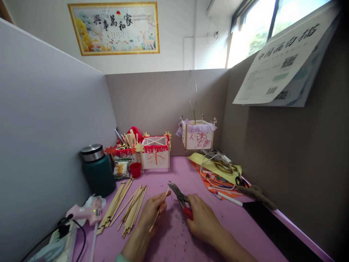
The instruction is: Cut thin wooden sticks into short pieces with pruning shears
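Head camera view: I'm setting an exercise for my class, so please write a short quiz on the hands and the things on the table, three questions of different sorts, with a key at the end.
1. Multiple choice: what does the person's right hand hold?
A) Scissors
B) A glue gun
C) Red-handled pliers

2. True or false: in the picture, the dark teal bottle stands to the left of the small red cup.

3. Fill the gap: the thin wooden stick is gripped by the person's ____ hand.

Key: 1. C. 2. True. 3. Left.
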`<state>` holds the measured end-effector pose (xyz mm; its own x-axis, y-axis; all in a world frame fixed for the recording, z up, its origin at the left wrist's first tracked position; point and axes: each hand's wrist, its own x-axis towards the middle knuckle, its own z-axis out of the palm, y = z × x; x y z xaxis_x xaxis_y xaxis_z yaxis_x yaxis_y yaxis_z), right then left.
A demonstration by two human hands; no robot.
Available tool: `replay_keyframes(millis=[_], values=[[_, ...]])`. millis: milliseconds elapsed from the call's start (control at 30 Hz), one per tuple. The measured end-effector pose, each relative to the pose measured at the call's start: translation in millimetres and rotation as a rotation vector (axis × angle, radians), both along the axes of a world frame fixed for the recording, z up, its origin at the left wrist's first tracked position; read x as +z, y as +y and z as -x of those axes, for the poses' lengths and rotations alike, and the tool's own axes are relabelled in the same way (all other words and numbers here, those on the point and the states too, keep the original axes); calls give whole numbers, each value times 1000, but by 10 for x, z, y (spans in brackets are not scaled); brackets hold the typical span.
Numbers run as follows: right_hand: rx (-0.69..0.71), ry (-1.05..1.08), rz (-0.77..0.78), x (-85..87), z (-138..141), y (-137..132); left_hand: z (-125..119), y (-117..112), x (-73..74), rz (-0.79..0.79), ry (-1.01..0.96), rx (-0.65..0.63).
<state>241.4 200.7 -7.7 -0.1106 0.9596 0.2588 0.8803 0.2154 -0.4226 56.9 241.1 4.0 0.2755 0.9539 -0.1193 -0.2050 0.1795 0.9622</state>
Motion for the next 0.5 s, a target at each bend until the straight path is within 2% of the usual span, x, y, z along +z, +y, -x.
replay_keyframes(millis=[167,367,500], values=[[-9,3,21,-40,1,51,14,-13,43,-121,62,29],[-14,112,93,-21,-40,85,0,2,0,-49,57,54],[-8,123,31,32,-35,51,-14,-3,3,-34,62,72]])
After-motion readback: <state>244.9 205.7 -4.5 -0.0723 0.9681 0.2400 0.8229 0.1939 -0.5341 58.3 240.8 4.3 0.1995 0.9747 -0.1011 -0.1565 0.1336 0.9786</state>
